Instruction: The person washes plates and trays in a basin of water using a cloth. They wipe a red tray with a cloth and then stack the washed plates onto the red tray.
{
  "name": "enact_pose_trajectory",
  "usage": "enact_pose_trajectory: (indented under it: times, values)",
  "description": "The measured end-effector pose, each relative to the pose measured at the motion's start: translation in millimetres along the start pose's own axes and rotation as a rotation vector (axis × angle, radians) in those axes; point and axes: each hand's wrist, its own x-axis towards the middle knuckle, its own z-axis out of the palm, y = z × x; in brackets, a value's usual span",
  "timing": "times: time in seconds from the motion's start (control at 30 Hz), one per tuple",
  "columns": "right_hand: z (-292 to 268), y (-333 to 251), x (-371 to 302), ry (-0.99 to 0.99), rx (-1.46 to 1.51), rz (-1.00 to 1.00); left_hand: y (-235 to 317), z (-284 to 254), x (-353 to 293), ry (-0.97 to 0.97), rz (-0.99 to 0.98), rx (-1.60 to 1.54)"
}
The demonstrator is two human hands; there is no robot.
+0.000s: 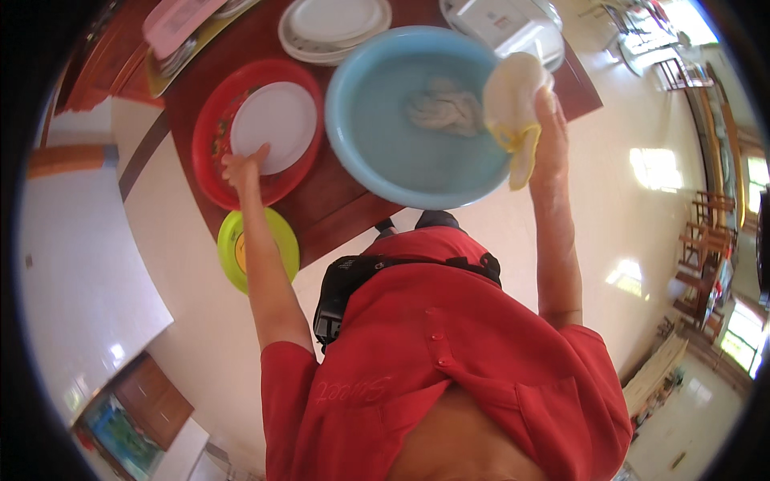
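1. Room: pale, glossy floor (593, 232); wooden chairs (710, 232) and bright windows along the right; brown wooden table (341, 224) at the far side of the person.
2. Writing: cursive stitching on the left chest of the red shirt (481, 337); pale lettering on the black waist pack (341, 293); small red print on the white container (501, 20) at far right of table. The print is too small to make out.
3. Left arm: reaches forward, nearly straight, above the lime-green round dish (230, 255) at near left. Left hand (243, 171) is at the near-left rim of the white plate (275, 120), thumb over the edge; finger hold underneath hidden, can't tell how firm.
4. White plate: tilted inside the red basin (200, 152), left on table.
5. Right arm: forward, elbow bent, forearm upright. Right hand (550, 148) pinches a cream cloth with yellow edging (516, 92), raised by the right rim of the light-blue basin (339, 104).
6. Light-blue basin: crumpled beige rag (445, 107) in water.
7. Far side: stacked white plates (333, 20).
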Motion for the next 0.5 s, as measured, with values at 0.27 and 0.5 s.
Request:
enact_pose_trajectory:
  times: [0.27, 0.5]
  values:
    - [-114, 16, 67, 0.343, -0.158, -0.013, -26, 6, 39, -0.121, 0.048, -0.513]
    - [-180, 81, 141, 0.299, -0.754, -0.145, -6, -21, -4, -0.291, 0.095, -0.827]
